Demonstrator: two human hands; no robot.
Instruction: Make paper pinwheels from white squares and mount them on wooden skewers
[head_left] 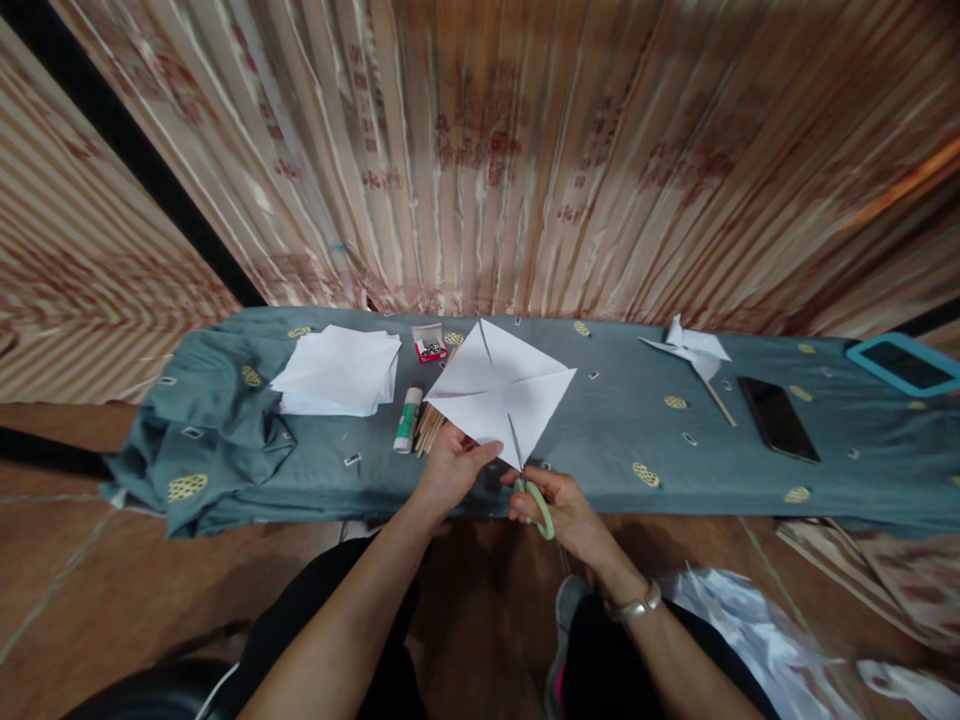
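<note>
My left hand [455, 466] pinches the lower left edge of a square white sheet of paper [517, 390], thumb on top. The sheet is turned like a diamond and has slits running in from its corners. In my right hand [562, 505] is a pair of scissors [534, 503] with pale green handles. Their blades lie at the sheet's near corner, pointing toward its middle. Just left of the sheet are thin wooden sticks [429, 428], partly hidden by it, and a green and white glue stick [407, 420]. Behind these sits a small red and white box [430, 344] of small metallic pieces.
A stack of white paper [337, 370] lies at the left on the grey-green cloth [600, 440]. To the right are a paper pinwheel on a stick [694, 355], a black phone [778, 418] and a blue-framed device [904, 362]. A clear plastic bag [739, 625] lies on the floor.
</note>
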